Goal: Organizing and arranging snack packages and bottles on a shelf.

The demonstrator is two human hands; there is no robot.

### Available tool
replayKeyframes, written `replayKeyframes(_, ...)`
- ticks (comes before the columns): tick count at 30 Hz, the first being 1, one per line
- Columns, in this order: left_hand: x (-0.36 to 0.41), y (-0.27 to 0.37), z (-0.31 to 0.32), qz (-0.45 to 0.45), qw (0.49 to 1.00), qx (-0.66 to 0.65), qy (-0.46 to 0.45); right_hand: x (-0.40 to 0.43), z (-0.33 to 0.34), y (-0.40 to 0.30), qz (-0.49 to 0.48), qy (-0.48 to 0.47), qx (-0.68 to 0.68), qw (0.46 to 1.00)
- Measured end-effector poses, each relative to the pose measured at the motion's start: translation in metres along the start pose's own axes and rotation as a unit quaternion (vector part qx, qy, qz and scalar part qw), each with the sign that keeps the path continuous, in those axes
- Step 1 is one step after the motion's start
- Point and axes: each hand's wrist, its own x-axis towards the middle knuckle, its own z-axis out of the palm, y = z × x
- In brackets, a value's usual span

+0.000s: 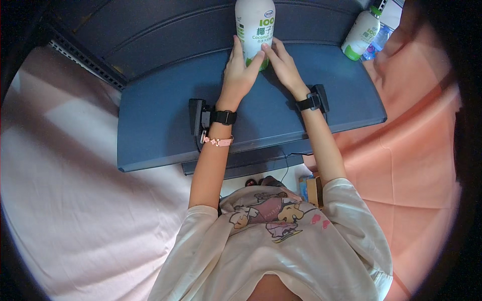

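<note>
Both my hands are on a white plastic coconut drink bottle [256,28] with a green base, near the back of a blue-grey shelf [165,128]. My left hand [239,73] grips its left side, fingers along the edge and thumb across the lower front. From the right, my right hand [283,66] holds it, thumb on the front of the label. The bottle is upright or nearly so; its top is cut off by the picture's edge. Whether its base touches the shelf I cannot tell.
A second white and green bottle [361,35] stands at the shelf's back right corner, beside a clear blue-tinted plastic item [381,39]. Dark panel behind. Pale cloth [75,188] hangs left, orange cloth [406,169] right. A cardboard box [312,191] and a thin cable are below the shelf.
</note>
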Motion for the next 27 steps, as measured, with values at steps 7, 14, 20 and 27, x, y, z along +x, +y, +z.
replayKeyframes(7, 0.0018, 0.0027, -0.0010, -0.011, 1.000, 0.005, -0.008, 0.0033, -0.0006, 0.0068, -0.007, 0.004, -0.010, 1.000)
replayKeyframes(14, 0.0006, 0.0013, 0.0003, -0.017, 1.000, 0.013, -0.001, 0.0014, -0.0004, 0.0025, -0.006, 0.005, -0.010, 1.000)
replayKeyframes(20, 0.0006, 0.0020, 0.0009, -0.010, 1.000, 0.001, -0.002, 0.0000, -0.0016, -0.0008, 0.003, 0.006, -0.017, 1.000)
replayKeyframes(27, 0.0016, -0.0017, 0.0011, -0.003, 1.000, 0.012, 0.002, 0.0017, -0.0010, 0.0014, 0.008, -0.002, -0.002, 1.000)
